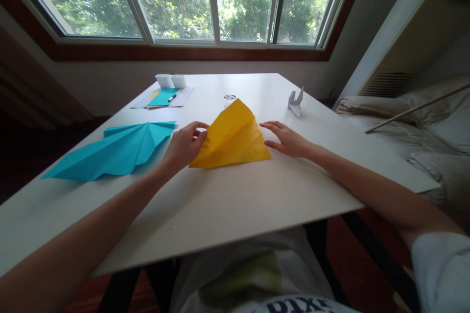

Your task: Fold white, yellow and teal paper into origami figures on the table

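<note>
Creased yellow paper (235,139) lies on the white table (220,205).

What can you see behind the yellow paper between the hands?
Beyond the top corner of the yellow paper, a dark round mark shows on the white table. A fainter mark lies closer, seemingly partly covered by the paper. The table under the paper is hidden.

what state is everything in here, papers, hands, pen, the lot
Yellow paper: creased, on the table
Left hand: fingers at the yellow paper's left edge, grip unclear
Right hand: open, beside its right edge
Large turquoise paper: creased, uneven
Small turquoise sheet: flat
Pen: lying down
White paper figure: folded, standing
</note>
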The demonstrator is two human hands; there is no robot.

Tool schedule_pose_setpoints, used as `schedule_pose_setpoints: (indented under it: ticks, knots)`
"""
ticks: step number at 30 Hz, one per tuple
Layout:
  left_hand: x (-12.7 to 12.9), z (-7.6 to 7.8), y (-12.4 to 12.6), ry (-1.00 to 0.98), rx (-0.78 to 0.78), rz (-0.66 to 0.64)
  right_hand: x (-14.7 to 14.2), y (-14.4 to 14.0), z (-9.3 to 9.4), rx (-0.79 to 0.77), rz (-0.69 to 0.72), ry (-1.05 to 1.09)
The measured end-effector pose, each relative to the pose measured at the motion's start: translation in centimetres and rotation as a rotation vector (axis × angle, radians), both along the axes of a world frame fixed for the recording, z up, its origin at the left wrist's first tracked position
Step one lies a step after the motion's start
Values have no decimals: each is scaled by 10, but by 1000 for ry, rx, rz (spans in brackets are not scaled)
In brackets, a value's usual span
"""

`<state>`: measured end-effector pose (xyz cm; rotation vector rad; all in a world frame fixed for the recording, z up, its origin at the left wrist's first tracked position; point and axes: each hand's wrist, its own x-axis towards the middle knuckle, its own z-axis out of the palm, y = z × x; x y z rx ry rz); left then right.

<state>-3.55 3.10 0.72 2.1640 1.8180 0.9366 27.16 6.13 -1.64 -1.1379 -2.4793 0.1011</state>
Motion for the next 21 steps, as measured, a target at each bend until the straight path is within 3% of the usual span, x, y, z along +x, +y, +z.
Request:
schedule_pose_setpoints:
  ticks: [4,10,15,21]
  knots:
    - [-8,-6,9,-115,-90,79,-1,-1,-4,-36,142,-102]
    - [-12,-6,16,-378,-348,138,0,-2,-1,-116,246,-112]
    - [-10,-2,12,-616,-469,19,1,-5,5,-149,291,-88]
    - [-2,0,5,-723,-469,-82,-1,-4,5,-161,259,-54]
